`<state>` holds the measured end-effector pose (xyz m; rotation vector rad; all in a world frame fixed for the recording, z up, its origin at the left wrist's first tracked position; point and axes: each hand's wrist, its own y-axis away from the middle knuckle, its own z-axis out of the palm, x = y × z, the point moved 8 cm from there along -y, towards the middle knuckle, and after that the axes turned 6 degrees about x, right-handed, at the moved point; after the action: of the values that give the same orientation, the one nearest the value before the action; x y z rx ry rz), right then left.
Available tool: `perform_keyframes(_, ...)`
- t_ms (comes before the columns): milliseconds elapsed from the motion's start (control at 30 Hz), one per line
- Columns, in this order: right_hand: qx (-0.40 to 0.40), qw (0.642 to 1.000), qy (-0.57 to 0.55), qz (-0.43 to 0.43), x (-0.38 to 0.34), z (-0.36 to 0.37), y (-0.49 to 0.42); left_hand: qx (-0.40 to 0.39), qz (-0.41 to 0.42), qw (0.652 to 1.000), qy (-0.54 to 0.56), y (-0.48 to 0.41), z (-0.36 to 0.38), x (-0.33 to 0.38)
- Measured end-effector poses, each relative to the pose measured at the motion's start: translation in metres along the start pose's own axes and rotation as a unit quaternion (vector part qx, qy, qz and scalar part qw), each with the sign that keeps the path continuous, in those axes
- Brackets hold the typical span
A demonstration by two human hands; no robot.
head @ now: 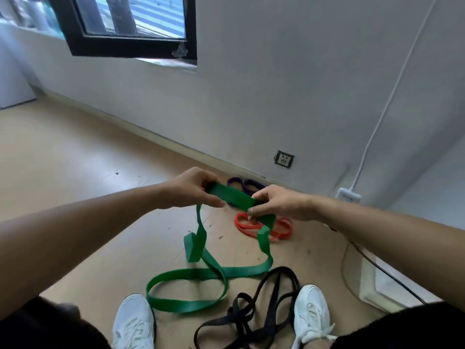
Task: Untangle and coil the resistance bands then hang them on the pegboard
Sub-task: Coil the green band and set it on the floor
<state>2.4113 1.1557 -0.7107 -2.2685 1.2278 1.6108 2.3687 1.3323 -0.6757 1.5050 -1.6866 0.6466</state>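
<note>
A wide green resistance band (201, 273) hangs from both hands and loops on the wooden floor between my feet. My left hand (188, 190) pinches one end of a short taut stretch of it; my right hand (274, 205) pinches the other end. A black band (264, 316) lies tangled on the floor by my right shoe. Farther off, a red band (284, 229) lies in loose loops, and a purple band (245, 186) sits against the wall. No pegboard is in view.
My two white shoes (133, 323) (312, 313) flank the bands. A wall socket (284, 159) and a white power strip (348, 195) with a cable sit near the wall. A white box (377, 290) stands at the right. A window (130, 26) is at upper left.
</note>
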Motion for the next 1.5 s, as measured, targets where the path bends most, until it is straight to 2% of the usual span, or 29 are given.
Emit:
perform_keyframes(167, 0.099, 0.989, -0.057, -0.092, -0.074, -0.052, 0.013, 0.088, 0.052, 0.988, 0.116, -0.005, -0.054, 0.06)
perform_keyframes(300, 0.186, 0.966, -0.111, -0.143, -0.105, -0.075, 0.011, 0.142, 0.066, 0.967, 0.202, -0.017, -0.072, 0.068)
perform_keyframes(500, 0.162, 0.963, -0.147, -0.155, -0.127, -0.08, -0.003, 0.16, 0.077, 0.932, 0.316, -0.028, -0.076, 0.072)
perform_keyframes(633, 0.193, 0.944, -0.168, -0.207, -0.145, -0.088, -0.006, 0.212, 0.065, 0.901, 0.374, -0.029, -0.081, 0.065)
perform_keyframes(700, 0.217, 0.93, -0.178, -0.236, -0.155, -0.092, -0.005, 0.229, 0.059, 0.893, 0.384, -0.029, -0.082, 0.065)
perform_keyframes(867, 0.265, 0.905, -0.172, -0.286, -0.167, -0.097, -0.002, 0.186, 0.085, 0.897, 0.393, -0.028, -0.074, 0.078)
perform_keyframes(1000, 0.303, 0.884, -0.2, -0.295, -0.17, -0.105, 0.004, 0.162, 0.117, 0.922, 0.331, -0.026, -0.066, 0.09)
perform_keyframes(1133, 0.345, 0.862, -0.196, -0.316, -0.174, -0.111, 0.014, 0.213, 0.113, 0.928, 0.285, -0.027, -0.063, 0.093)
perform_keyframes(1200, 0.357, 0.867, -0.166, -0.306, -0.173, -0.113, 0.016, 0.244, 0.108, 0.92, 0.286, -0.028, -0.065, 0.094)
perform_keyframes(1300, 0.348, 0.89, -0.146, -0.257, -0.163, -0.116, 0.01, 0.25, 0.106, 0.917, 0.292, -0.029, -0.065, 0.094)
perform_keyframes(1433, 0.226, 0.946, -0.13, -0.192, -0.139, -0.101, -0.008, 0.253, 0.104, 0.902, 0.333, -0.031, -0.074, 0.092)
perform_keyframes(1500, 0.172, 0.958, -0.14, -0.184, -0.129, -0.087, -0.014, 0.252, 0.099, 0.889, 0.369, -0.033, -0.081, 0.09)
